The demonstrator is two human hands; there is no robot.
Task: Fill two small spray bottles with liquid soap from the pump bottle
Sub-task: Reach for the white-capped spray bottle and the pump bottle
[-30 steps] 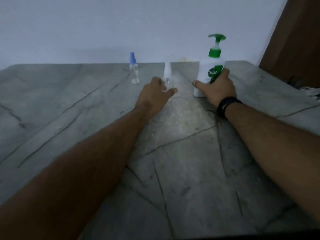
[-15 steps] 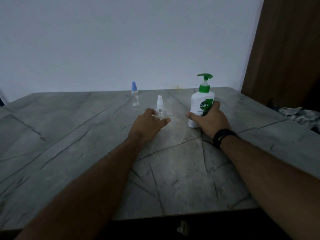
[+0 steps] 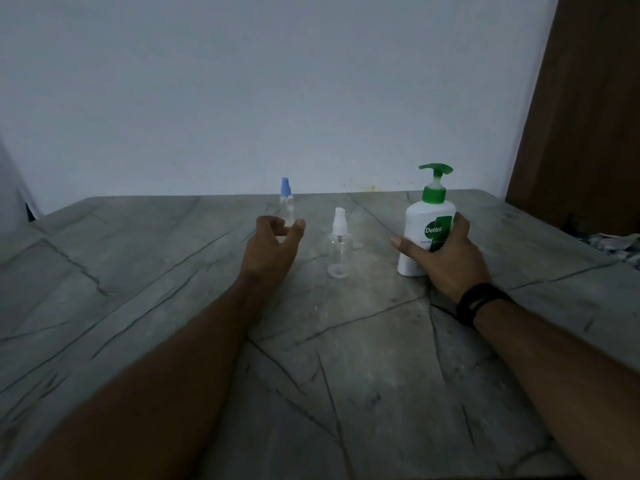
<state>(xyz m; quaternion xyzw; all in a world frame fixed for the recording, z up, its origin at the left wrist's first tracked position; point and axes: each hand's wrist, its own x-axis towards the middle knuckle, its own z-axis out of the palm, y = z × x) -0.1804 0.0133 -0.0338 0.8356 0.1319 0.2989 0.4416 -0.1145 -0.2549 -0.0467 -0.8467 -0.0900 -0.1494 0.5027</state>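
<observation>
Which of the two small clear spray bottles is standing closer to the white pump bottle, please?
The clear spray bottle with the white cap; the blue-capped one stands farther back left, beyond the left hand, away from the white pump bottle.

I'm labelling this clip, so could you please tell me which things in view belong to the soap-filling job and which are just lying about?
Part of the job:
- pump bottle, gripped by the right hand
- white-capped spray bottle
- blue-capped spray bottle, left hand reaching toward it

Just lying about:
- crumpled cloth at the table's right edge
</observation>
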